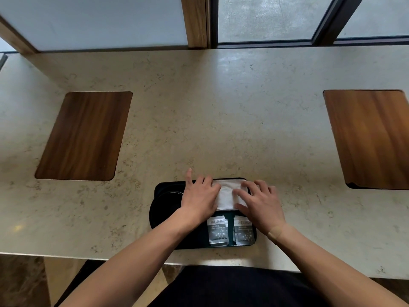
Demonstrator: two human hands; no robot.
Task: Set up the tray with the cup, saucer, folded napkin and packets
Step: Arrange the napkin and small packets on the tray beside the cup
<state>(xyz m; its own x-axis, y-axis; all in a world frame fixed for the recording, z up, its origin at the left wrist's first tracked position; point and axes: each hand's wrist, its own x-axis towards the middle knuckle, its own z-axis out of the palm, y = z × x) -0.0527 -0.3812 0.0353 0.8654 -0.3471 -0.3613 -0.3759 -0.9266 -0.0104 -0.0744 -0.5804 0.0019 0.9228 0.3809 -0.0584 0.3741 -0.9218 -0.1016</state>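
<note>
A black tray (157,220) lies at the near edge of the stone counter. A white folded napkin (226,194) rests flat in its far right part. My left hand (199,197) lies on the napkin's left edge, fingers spread, and my right hand (259,202) presses its right side. Two grey packets (218,231) lie side by side in the tray's near right part, just below the napkin. A dark round saucer (168,196) sits in the tray's left part, partly hidden by my left hand. No cup is visible.
Two dark wooden inlays are set into the counter, one at the left (85,136) and one at the right (371,138). A window with a wooden post (195,21) runs along the counter's far edge.
</note>
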